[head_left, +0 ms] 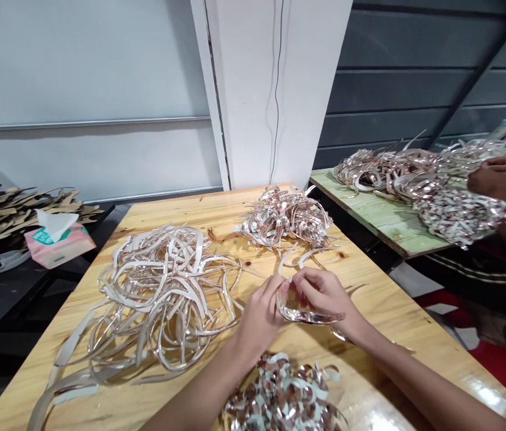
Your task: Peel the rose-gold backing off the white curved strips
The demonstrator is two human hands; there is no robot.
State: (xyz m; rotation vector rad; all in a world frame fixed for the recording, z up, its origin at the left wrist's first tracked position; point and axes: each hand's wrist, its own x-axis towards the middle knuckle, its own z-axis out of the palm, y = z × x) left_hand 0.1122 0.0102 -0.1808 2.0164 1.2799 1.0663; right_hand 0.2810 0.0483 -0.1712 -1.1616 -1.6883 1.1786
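My left hand (261,311) and my right hand (324,296) meet over the middle of a wooden table (181,206), fingers pinched on a shiny rose-gold strip (309,316) that curls beneath them. Left of my hands lies a loose tangle of long white and metallic strips (163,287). Beyond my hands is a bunched heap of shiny strips (286,216). Under my forearms, at the near edge, sits a pile of small curled white and rose-gold pieces (284,395).
A pink tissue pack (59,242) and brown cut strips (5,218) rest on a dark table at left. At right, another person's hands (497,179) work beside shiny strips (396,170) on a greenish table (396,230). A white pillar (253,90) stands behind.
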